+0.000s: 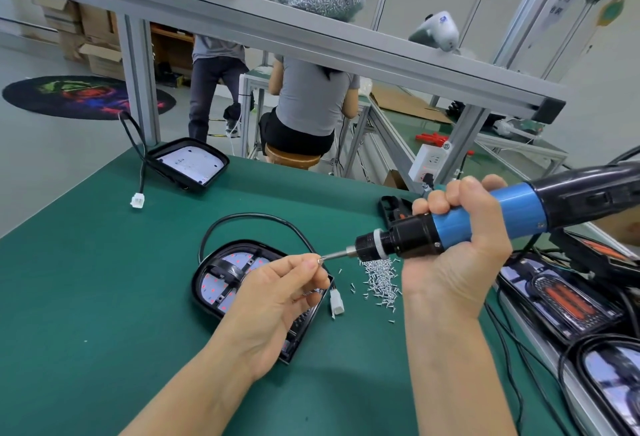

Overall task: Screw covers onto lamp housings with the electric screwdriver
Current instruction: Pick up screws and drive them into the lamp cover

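Currently, left hand (277, 293) pinches a screw (320, 260) onto the bit; right hand (460, 248) grips the screwdriver (485, 221). Lamp (242, 279) apparently awaits fastening; further lamps (557, 300) remain.

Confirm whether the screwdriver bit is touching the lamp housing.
No: the screwdriver bit is raised above the housing, where the left hand pinches a screw at its tip.

Left hand (273, 300) pinching, right hand (457, 238) fisted
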A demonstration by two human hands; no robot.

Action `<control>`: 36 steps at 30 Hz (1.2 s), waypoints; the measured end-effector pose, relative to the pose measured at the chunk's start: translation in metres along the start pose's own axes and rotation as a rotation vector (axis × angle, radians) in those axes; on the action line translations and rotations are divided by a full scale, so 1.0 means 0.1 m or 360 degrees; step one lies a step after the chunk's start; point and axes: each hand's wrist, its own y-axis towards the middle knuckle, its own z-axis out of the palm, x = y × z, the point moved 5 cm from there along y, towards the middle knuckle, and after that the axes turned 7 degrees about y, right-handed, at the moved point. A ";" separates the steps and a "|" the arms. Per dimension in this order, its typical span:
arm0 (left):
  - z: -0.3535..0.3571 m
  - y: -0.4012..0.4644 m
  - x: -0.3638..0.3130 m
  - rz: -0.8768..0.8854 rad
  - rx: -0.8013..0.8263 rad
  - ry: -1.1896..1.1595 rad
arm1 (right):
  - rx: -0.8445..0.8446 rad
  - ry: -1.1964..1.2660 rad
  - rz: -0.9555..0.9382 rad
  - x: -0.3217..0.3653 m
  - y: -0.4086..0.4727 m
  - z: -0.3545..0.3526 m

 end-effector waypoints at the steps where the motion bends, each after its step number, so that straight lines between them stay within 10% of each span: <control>1: 0.01 0.00 0.01 -0.0015 0.0005 -0.0036 | 0.0001 -0.0002 -0.0006 0.00 0.00 0.00; 36: -0.12 0.00 -0.09 0.0169 -0.0348 0.0462 | -0.0170 0.0084 0.0046 -0.24 0.05 -0.24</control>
